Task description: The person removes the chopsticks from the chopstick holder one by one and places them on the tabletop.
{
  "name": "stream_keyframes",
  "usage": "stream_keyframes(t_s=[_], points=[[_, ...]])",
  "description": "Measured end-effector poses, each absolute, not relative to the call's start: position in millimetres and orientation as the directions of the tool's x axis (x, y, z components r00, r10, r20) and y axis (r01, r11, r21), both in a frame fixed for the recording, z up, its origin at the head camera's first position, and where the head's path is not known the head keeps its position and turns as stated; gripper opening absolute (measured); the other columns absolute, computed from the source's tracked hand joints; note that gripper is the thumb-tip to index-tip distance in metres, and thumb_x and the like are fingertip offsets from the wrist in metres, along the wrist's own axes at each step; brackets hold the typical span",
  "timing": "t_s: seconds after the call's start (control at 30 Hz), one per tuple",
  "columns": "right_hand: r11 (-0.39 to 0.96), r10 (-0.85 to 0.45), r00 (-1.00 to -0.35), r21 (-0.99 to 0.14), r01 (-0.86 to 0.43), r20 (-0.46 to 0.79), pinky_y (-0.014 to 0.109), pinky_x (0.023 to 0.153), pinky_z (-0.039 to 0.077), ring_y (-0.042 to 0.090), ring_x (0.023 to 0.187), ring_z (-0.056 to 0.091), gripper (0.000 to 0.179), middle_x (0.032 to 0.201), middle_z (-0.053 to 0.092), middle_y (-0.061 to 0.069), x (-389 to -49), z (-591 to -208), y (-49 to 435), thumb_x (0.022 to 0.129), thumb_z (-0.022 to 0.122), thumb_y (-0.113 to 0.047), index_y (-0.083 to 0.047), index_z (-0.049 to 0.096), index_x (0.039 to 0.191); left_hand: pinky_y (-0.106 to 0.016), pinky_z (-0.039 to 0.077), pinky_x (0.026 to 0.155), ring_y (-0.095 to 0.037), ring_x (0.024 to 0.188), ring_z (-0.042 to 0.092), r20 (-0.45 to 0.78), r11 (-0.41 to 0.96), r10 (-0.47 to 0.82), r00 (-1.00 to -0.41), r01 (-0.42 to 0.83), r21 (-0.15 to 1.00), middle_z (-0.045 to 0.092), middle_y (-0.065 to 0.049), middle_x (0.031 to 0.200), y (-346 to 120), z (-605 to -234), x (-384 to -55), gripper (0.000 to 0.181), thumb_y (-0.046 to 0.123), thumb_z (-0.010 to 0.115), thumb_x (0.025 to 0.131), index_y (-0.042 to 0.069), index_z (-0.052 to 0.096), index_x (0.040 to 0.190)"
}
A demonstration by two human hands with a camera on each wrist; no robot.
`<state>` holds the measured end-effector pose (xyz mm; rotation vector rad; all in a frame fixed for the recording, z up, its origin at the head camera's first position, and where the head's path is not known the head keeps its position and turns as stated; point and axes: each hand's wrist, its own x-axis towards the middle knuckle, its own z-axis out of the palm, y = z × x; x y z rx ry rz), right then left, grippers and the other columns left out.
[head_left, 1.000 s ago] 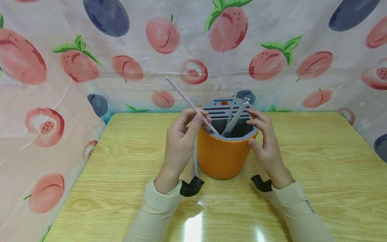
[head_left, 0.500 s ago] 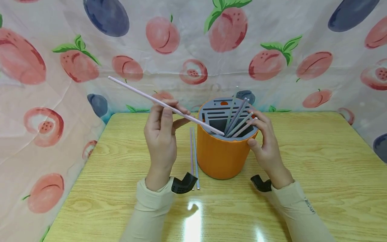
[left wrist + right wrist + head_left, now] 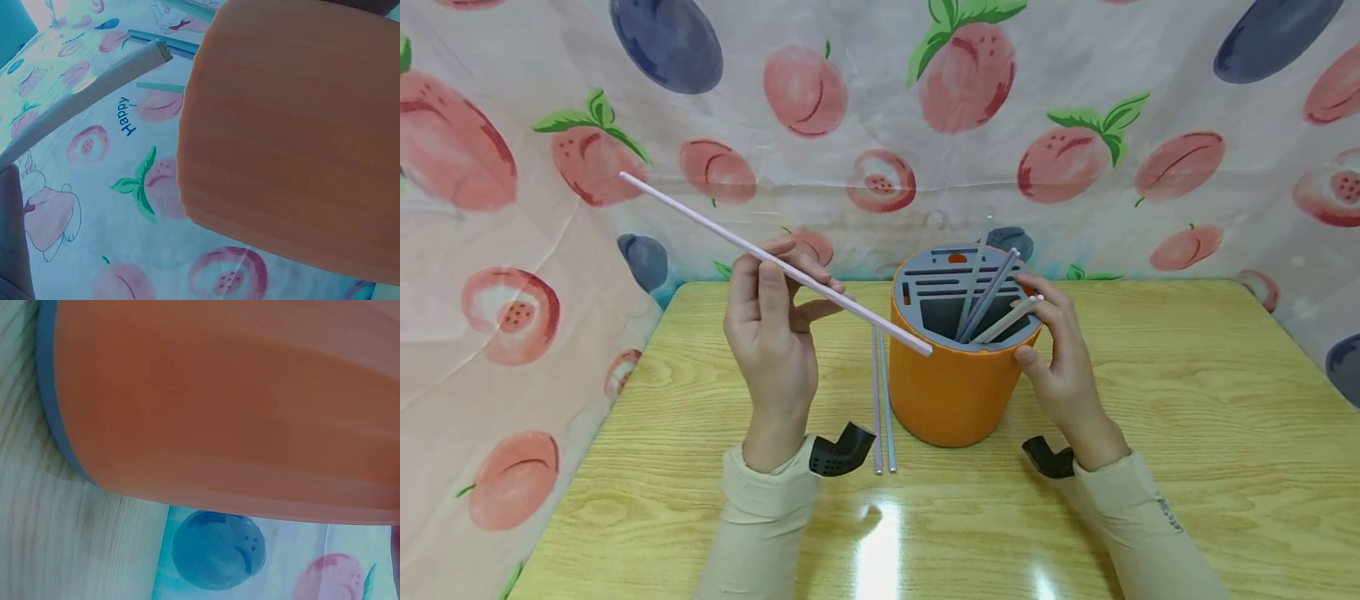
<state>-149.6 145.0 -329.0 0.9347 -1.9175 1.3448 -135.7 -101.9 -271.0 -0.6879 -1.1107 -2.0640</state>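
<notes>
Ideally, the left grip (image 3: 771,333) pinching the pink stick (image 3: 700,218) should be firm, the right grip (image 3: 1060,354) clasping the slotted orange holder (image 3: 951,396).

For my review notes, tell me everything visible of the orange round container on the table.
The orange, round, plastic-looking container stands upright on the yellow wood-grain table. Its outside looks smooth; its grey slotted top has a larger dark opening toward the person, where several slender sticks lean. The person's right hand grips its right edge, thumb on the outside.
</notes>
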Motion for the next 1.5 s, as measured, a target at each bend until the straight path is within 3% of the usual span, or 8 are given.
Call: stream_keyframes(t_s=[0.2,0.3,0.43,0.6,0.83,1.03,1.23,1.5], points=[[0.233,-0.203,-0.565,-0.521,-0.821,0.800,0.037,0.103,0.024,0.041,0.124,0.027,0.064,0.126,0.034,0.033,-149,-329,145,0.088,0.046,-0.047,0.014,0.045,0.105,-0.043,0.051,0.050,-0.026,0.061,0.057,0.681,-0.366,-0.292,-0.672,0.736,0.569,0.055,-0.019,0.077,-105,-272,-136,0.023,0.009,0.043,0.095,-0.011,0.051,0.104],[0.234,-0.204,-0.563,-0.519,-0.822,0.801,0.037,0.103,0.024,0.041,0.124,0.026,0.063,0.126,0.034,0.034,-149,-329,145,0.089,0.046,-0.047,0.014,0.045,0.105,-0.043,0.051,0.050,-0.025,0.063,0.057,0.663,-0.328,-0.255,-0.704,0.708,0.626,0.055,-0.020,0.087,-107,-273,-136,0.025,0.008,0.044,0.094,-0.013,0.052,0.105],[0.234,-0.202,-0.562,-0.518,-0.823,0.802,0.038,0.103,0.024,0.042,0.123,0.026,0.063,0.126,0.034,0.033,-148,-328,145,0.089,0.046,-0.047,0.014,0.045,0.105,-0.043,0.052,0.051,-0.025,0.064,0.058,0.642,-0.258,-0.194,-0.742,0.670,0.696,0.056,-0.020,0.091,-108,-275,-138,0.023,0.010,0.047,0.093,-0.008,0.056,0.105],[0.244,-0.199,-0.574,-0.528,-0.814,0.794,0.038,0.103,0.023,0.041,0.123,0.027,0.064,0.127,0.034,0.033,-148,-328,145,0.088,0.046,-0.048,0.014,0.045,0.106,-0.042,0.052,0.055,-0.027,0.064,0.058,0.594,-0.191,-0.114,-0.797,0.604,0.774,0.058,-0.014,0.075,-108,-280,-143,0.023,0.012,0.049,0.092,-0.003,0.057,0.108],[0.245,-0.204,-0.575,-0.527,-0.814,0.793,0.038,0.103,0.024,0.039,0.124,0.026,0.063,0.129,0.035,0.028,-152,-333,148,0.088,0.047,-0.048,0.012,0.046,0.107,-0.040,0.053,0.062,-0.036,0.069,0.056,0.466,-0.102,-0.045,-0.884,0.468,0.878,0.059,-0.015,0.082,-111,-287,-148,0.026,0.013,0.051,0.092,0.006,0.054,0.116],[0.250,-0.199,-0.581,-0.532,-0.809,0.790,0.037,0.103,0.024,0.039,0.124,0.027,0.063,0.127,0.034,0.031,-147,-328,144,0.089,0.046,-0.048,0.013,0.045,0.106,-0.038,0.053,0.066,-0.032,0.071,0.058,0.323,-0.020,-0.030,-0.946,0.324,0.946,0.059,-0.016,0.087,-112,-301,-160,0.030,0.016,0.052,0.091,0.010,0.051,0.120],[0.256,-0.198,-0.588,-0.538,-0.803,0.784,0.036,0.103,0.024,0.038,0.124,0.027,0.064,0.127,0.034,0.032,-147,-328,145,0.088,0.046,-0.048,0.013,0.045,0.106,-0.042,0.052,0.071,-0.037,0.077,0.058,0.208,0.036,0.000,-0.978,0.207,0.978,0.057,-0.022,0.092,-109,-303,-162,0.034,0.008,0.049,0.092,0.006,0.045,0.126],[0.247,-0.199,-0.581,-0.534,-0.809,0.789,0.037,0.103,0.024,0.040,0.123,0.026,0.063,0.127,0.034,0.032,-148,-328,145,0.088,0.046,-0.048,0.013,0.045,0.105,-0.041,0.052,0.069,-0.032,0.075,0.061,0.137,0.092,-0.027,-0.990,0.134,0.987,0.057,-0.015,0.096,-112,-332,-181,0.040,0.005,0.049,0.091,0.019,0.043,0.128]])
